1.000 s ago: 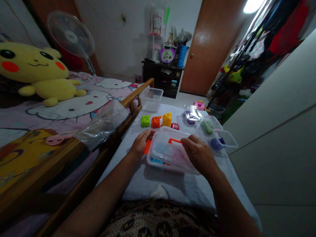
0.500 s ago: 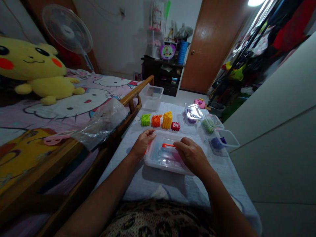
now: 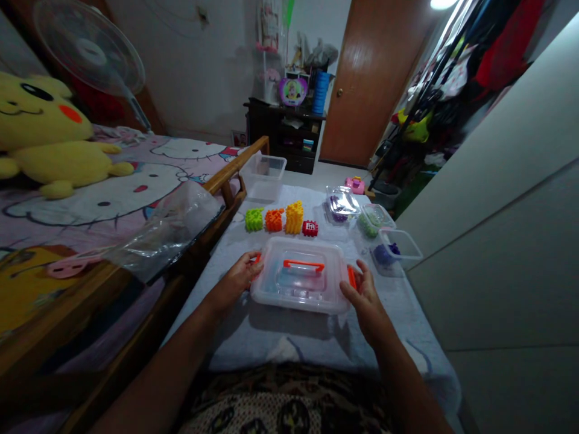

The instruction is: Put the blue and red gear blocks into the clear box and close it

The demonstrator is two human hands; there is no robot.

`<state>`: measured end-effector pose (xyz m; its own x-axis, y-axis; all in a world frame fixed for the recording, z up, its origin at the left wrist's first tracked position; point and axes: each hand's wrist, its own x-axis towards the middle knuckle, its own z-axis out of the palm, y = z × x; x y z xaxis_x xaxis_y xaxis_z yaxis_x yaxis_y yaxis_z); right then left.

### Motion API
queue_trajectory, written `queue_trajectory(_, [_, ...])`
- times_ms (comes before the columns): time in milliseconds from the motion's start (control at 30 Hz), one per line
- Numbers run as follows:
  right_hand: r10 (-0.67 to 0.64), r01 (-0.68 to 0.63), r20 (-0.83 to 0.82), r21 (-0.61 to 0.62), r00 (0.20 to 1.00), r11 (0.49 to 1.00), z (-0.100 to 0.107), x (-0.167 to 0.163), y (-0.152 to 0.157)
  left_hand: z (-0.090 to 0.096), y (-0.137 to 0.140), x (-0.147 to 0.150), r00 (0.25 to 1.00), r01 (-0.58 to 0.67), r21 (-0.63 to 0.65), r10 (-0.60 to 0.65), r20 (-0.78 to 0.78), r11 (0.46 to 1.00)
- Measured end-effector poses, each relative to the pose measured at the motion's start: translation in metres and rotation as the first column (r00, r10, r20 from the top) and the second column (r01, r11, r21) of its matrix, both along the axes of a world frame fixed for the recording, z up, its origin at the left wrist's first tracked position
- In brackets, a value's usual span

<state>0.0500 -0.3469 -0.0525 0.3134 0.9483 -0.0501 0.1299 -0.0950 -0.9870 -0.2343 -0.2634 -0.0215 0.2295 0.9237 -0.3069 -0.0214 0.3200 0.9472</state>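
Note:
A clear plastic storage box (image 3: pixel 271 286) with a translucent lid lies in front of me, its orange handle (image 3: pixel 304 265) folded flat on top. Through the lid, blue and pink shapes show faintly. My left hand (image 3: pixel 239 274) holds the box's left side, fingertips at the orange latch there. At the opposite side, my right hand (image 3: pixel 364 298) has its thumb on the box edge and its fingers behind the right orange latch (image 3: pixel 351 277). Just beyond the box stand interlocked toy pieces: a green stack (image 3: pixel 254 219), an orange stack (image 3: pixel 274 220), a taller yellow stack (image 3: pixel 294 217) and a red block (image 3: pixel 310 228).
Clear containers with purple (image 3: pixel 338 208), green (image 3: pixel 370 223) and dark blue pieces (image 3: pixel 386 253) line the table's right side. A clear bin (image 3: pixel 263 178) stands at the back left. A wooden bed rail (image 3: pixel 199 232) borders the left, a pale cabinet (image 3: pixel 506 241) the right.
My right hand has let go of the orange handle and moved to the box's right side. The handle now lies flat. My left hand stays at the left side; the view has shifted slightly right.

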Motion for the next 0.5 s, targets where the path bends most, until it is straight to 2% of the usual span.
queue_trajectory(67, [0.025,-0.026,-0.074,-0.010,0.997,1.000,-0.004,-0.006,-0.003,-0.003,-0.003,0.004,1.000,0.015,0.033,-0.016,0.022,0.999])
queue_trajectory(167, [0.051,-0.051,-0.047,0.000,0.998,0.999,0.001,-0.011,-0.004,-0.010,-0.004,0.009,0.999,-0.035,0.093,0.038,-0.026,0.995])
queue_trajectory(267, [0.056,-0.057,0.056,0.018,0.997,0.998,0.008,-0.011,-0.001,-0.015,-0.001,0.011,0.978,-0.086,0.202,0.121,-0.172,0.976])
queue_trajectory(367, [-0.034,0.018,0.224,0.074,0.974,0.997,0.009,-0.011,0.001,-0.017,0.001,0.011,0.938,-0.050,0.354,0.166,-0.304,0.934])
queue_trajectory(433, [-0.079,0.047,0.295,0.111,0.952,0.993,0.007,-0.013,0.002,-0.017,0.001,0.011,0.936,-0.016,0.379,0.148,-0.321,0.925])
queue_trajectory(500, [-0.075,0.037,0.312,0.126,0.947,0.991,0.005,-0.014,0.002,-0.017,0.001,0.011,0.954,-0.014,0.335,0.114,-0.279,0.942])
